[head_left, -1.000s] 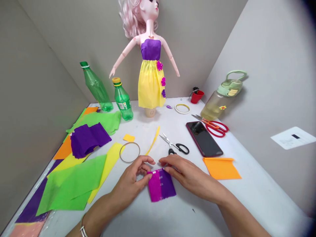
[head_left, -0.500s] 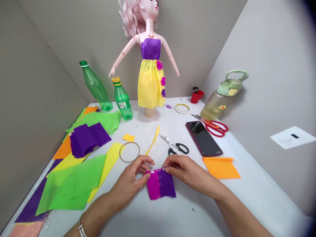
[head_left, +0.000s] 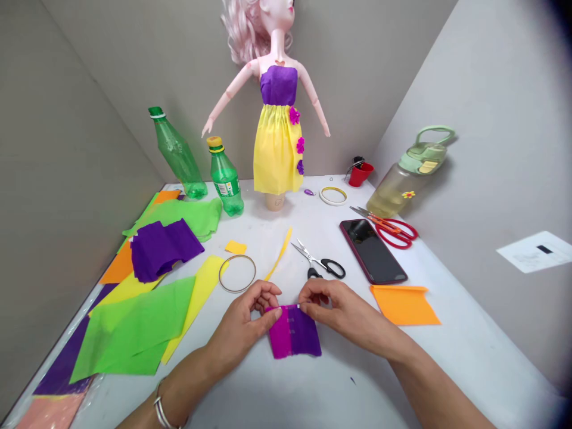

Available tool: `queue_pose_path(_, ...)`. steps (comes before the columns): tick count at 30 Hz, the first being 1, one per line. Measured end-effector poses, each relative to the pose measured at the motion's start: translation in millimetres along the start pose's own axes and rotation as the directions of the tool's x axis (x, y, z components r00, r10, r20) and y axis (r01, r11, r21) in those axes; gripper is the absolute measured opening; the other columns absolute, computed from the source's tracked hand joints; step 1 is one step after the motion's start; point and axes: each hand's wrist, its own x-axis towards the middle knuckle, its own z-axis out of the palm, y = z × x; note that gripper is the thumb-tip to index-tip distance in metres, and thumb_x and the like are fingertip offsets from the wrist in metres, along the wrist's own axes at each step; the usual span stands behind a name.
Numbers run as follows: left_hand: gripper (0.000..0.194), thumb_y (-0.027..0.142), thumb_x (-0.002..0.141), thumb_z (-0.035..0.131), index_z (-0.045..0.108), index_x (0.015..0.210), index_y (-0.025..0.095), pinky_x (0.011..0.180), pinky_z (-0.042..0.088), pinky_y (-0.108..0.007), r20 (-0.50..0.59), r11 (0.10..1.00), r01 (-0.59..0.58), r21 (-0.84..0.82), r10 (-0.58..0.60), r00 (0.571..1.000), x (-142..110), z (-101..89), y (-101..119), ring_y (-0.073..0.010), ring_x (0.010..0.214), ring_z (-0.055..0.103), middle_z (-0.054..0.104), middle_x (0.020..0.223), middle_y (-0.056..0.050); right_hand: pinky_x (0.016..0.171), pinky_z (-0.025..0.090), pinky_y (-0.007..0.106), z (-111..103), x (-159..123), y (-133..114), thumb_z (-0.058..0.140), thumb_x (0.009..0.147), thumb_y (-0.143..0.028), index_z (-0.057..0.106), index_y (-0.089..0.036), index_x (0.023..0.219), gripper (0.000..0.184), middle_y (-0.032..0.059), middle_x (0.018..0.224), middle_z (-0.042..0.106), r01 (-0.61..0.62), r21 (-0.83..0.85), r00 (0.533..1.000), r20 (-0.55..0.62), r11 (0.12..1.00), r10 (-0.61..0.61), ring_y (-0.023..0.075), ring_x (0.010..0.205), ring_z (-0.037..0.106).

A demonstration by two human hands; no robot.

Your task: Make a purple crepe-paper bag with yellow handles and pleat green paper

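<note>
"Where is the pink and purple piece (head_left: pixel 295 342)?"

"It is found between the two hands, at the near part of the worktop (head_left: pixel 322 393). The pink part is seen on the left, the purple part on the right."

"How is it held?"

"Its top edge is pinched by the right hand (head_left: pixel 340 307); that grip is closed, thumb to finger. Its top left corner is touched by the thumb of the left hand (head_left: pixel 243 319). Whether that grip is closed cannot be told, as the finger ends are partly hidden."

"What is seen around it?"

"Just past the hands, small scissors (head_left: pixel 319 262) are left with blades spread, near a thin yellow strip (head_left: pixel 279 253) and a metal ring (head_left: pixel 237 291). To the right, an orange piece (head_left: pixel 404 305) is placed below a phone (head_left: pixel 375 253)."

"And at the back?"

"A doll (head_left: pixel 277 146) is stood up, dressed in purple and yellow."
</note>
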Motion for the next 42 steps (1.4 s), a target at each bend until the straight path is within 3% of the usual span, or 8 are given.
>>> queue_pose_path(9,0.025,0.034,0.080,0.066,0.057,0.099,0.019,0.076,0.041,-0.029,-0.036,1.000,0.027,-0.012,-0.028,0.999,-0.6,0.4,8.8,-0.0159,0.076,0.050,0.055,0.077,0.001,0.065,0.039,0.026,1.8,1.5,1.6,0.054,0.085,-0.021,0.067,-0.018,0.080,0.014,-0.0011,0.075,0.060,-0.012,0.056,1.000,-0.007,0.998,0.013,0.0146,0.071,0.050)
queue_pose_path(17,0.024,0.036,0.080,0.068,0.060,0.097,0.020,0.076,0.042,-0.028,-0.030,1.000,0.024,0.012,-0.024,0.999,-0.7,-12.5,5.0,-0.0152,0.077,0.051,0.057,0.081,0.000,0.068,0.041,0.026,-0.7,0.6,-4.6,0.056,0.087,-0.021,0.067,-0.020,0.079,0.013,-0.0008,0.078,0.062,0.017,0.052,0.997,-0.071,0.999,-0.014,0.0151,0.074,0.054)
queue_pose_path(22,0.013,0.033,0.084,0.064,0.063,0.087,0.020,0.074,0.042,-0.029,-0.047,0.977,-0.066,0.203,0.077,0.996,-3.1,-17.7,15.5,-0.0159,0.074,0.051,0.057,0.076,0.000,0.072,0.044,0.029,0.3,-6.9,-11.0,0.058,0.090,-0.024,0.066,-0.022,0.079,0.014,0.0013,0.079,0.063,0.158,-0.086,0.968,-0.181,0.984,-0.171,0.0175,0.079,0.057)
queue_pose_path(26,0.008,0.026,0.087,0.060,0.063,0.082,0.021,0.078,0.042,-0.029,-0.020,0.924,-0.225,0.310,0.242,0.970,-7.3,-19.7,21.1,-0.0172,0.081,0.055,0.060,0.081,-0.001,0.072,0.045,0.033,2.0,-12.5,-11.4,0.054,0.095,-0.026,0.067,-0.024,0.086,0.016,0.0047,0.082,0.062,0.310,-0.273,0.904,-0.212,0.911,-0.372,0.0197,0.079,0.057)
queue_pose_path(30,0.005,0.022,0.087,0.061,0.062,0.082,0.021,0.077,0.042,-0.028,-0.049,0.893,-0.275,0.356,0.312,0.949,-10.3,-21.3,22.8,-0.0161,0.081,0.055,0.059,0.082,-0.001,0.073,0.045,0.034,2.7,-13.2,-10.9,0.052,0.097,-0.024,0.065,-0.022,0.090,0.014,0.0062,0.085,0.062,0.388,-0.378,0.848,-0.211,0.840,-0.487,0.0203,0.081,0.056)
queue_pose_path(32,0.005,0.022,0.086,0.062,0.062,0.081,0.021,0.077,0.042,-0.028,-0.070,0.906,-0.255,0.338,0.295,0.953,-10.5,-21.8,23.2,-0.0157,0.079,0.055,0.058,0.081,0.000,0.071,0.044,0.033,2.6,-12.2,-10.2,0.054,0.096,-0.023,0.064,-0.022,0.088,0.012,0.0056,0.084,0.061,0.381,-0.372,0.851,-0.215,0.846,-0.478,0.0198,0.080,0.056)
queue_pose_path(38,0.011,0.030,0.088,0.062,0.062,0.084,0.020,0.075,0.042,-0.027,-0.094,0.959,-0.177,0.224,0.202,0.975,-8.8,-21.6,18.6,-0.0147,0.076,0.053,0.056,0.078,0.001,0.066,0.044,0.029,1.0,-10.8,-9.6,0.058,0.094,-0.025,0.064,-0.022,0.082,0.014,0.0020,0.079,0.059,0.262,-0.230,0.919,-0.236,0.937,-0.315,0.0164,0.074,0.056)
queue_pose_path(42,0.007,0.027,0.087,0.063,0.063,0.085,0.020,0.070,0.043,-0.025,-0.105,0.955,-0.219,0.199,0.243,0.964,-9.4,-21.2,15.1,-0.0130,0.073,0.053,0.056,0.081,0.001,0.063,0.044,0.028,2.0,-12.0,-10.1,0.058,0.094,-0.022,0.064,-0.022,0.083,0.013,0.0024,0.080,0.059,0.302,-0.230,0.889,-0.281,0.925,-0.361,0.0152,0.071,0.055)
